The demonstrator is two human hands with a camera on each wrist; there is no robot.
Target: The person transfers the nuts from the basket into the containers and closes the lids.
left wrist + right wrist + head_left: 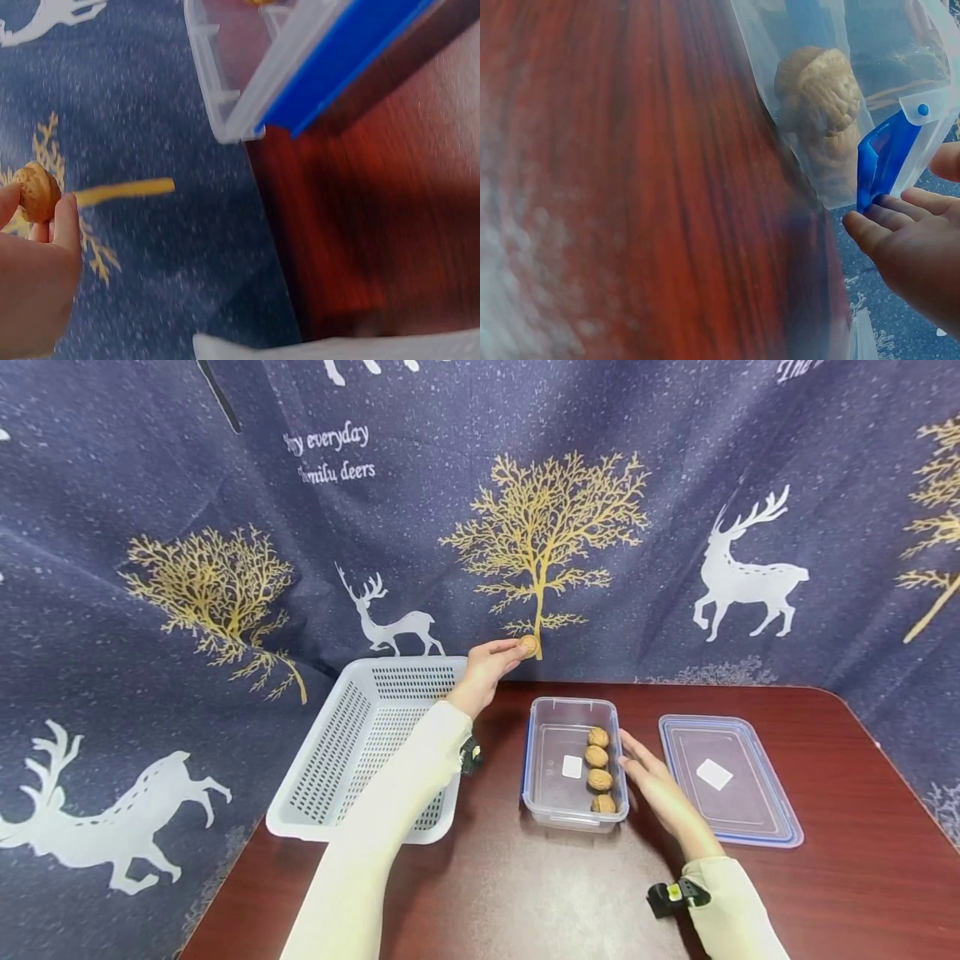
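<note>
My left hand (487, 670) pinches a walnut (529, 647) between thumb and fingertips, raised near the table's back edge. The left wrist view shows the same walnut (37, 192) at the fingertips. A clear plastic box (551, 810) stands lidless in the middle, with several walnuts (597, 757) in a row along its right wall. Beside that wall is my right hand (657, 785). In the right wrist view its nearly straight fingers (868, 231) touch the box's blue side clip (885, 157), with the thumb near the rim.
To the left sits a grey-white slotted basket (300, 827), partly covered by the left sleeve. The box's clear lid (738, 810) with a blue edge lies flat at right. A dark blue patterned cloth (615, 410) hangs behind the reddish-brown table (525, 902).
</note>
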